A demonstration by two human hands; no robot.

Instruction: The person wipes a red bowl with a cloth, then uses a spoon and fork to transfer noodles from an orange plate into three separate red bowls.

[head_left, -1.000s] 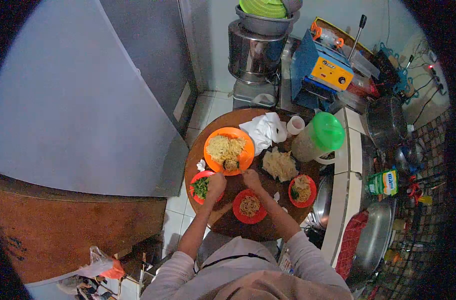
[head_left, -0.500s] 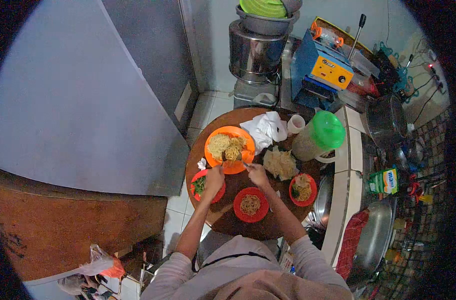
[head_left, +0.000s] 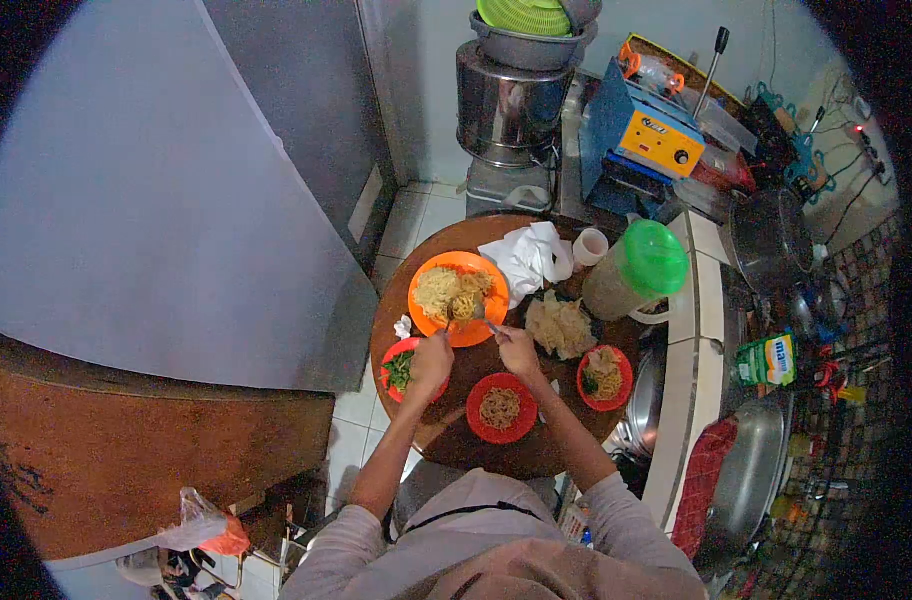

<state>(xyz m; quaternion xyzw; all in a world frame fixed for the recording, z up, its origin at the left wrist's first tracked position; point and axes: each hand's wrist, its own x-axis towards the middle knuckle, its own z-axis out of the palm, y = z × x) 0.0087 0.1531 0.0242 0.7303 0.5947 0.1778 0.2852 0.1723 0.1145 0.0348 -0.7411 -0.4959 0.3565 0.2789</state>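
An orange plate [head_left: 416, 316] holds noodles [head_left: 439, 290] and a browner portion of food at its right side. My left hand [head_left: 432, 362] is closed round a thin piece of cutlery [head_left: 448, 323] whose tip reaches into the food; its exact kind is hard to make out. From the right, my right hand [head_left: 519, 350] grips a spoon [head_left: 483, 316], its head also in the noodles. Under my left wrist sits a red bowl of green leaves [head_left: 398, 372], partly covered. Between my forearms stands a red bowl of brown noodles [head_left: 501, 408].
Right of the plate are crumpled white paper [head_left: 526, 255], a white cup [head_left: 590, 246], crackers [head_left: 560, 327] and a green-lidded pitcher [head_left: 644, 270]. A smaller red bowl [head_left: 605, 378] stands near the tiled counter edge [head_left: 682, 370]. A blue sealing machine [head_left: 636, 130] is behind.
The cutlery has shifted slightly within the noodles, and the spoon's head shows more clearly now. Both hands stay at the plate's near edge. The view has moved a little.
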